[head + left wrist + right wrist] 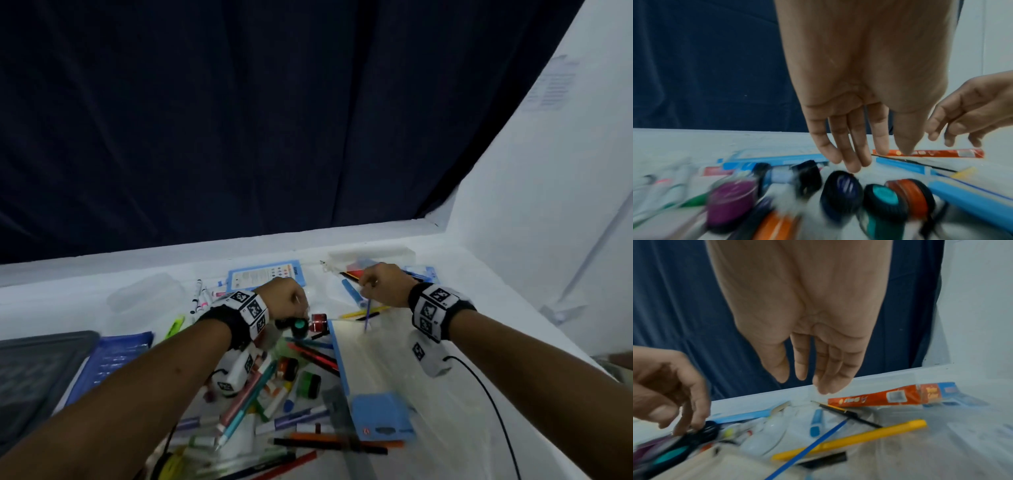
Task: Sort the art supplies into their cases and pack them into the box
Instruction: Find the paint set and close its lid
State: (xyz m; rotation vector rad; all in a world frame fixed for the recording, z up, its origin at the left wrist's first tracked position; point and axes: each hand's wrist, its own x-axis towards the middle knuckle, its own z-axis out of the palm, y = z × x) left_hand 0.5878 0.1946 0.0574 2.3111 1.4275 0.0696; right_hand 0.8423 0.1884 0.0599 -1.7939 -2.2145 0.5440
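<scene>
The supplies lie loose across the white table point(462, 274) because sorting is barely begun, so the left hand point(855, 133), fingers straight, reaches for the paint pots point(841, 193), while the right hand point(807, 363), fingers relaxed and empty, hangs above the blue brush point(824, 436) beside it.

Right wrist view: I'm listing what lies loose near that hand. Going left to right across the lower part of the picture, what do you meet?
Teal-capped paint pot → blue marker → yellow pen → red watercolour box.
</scene>
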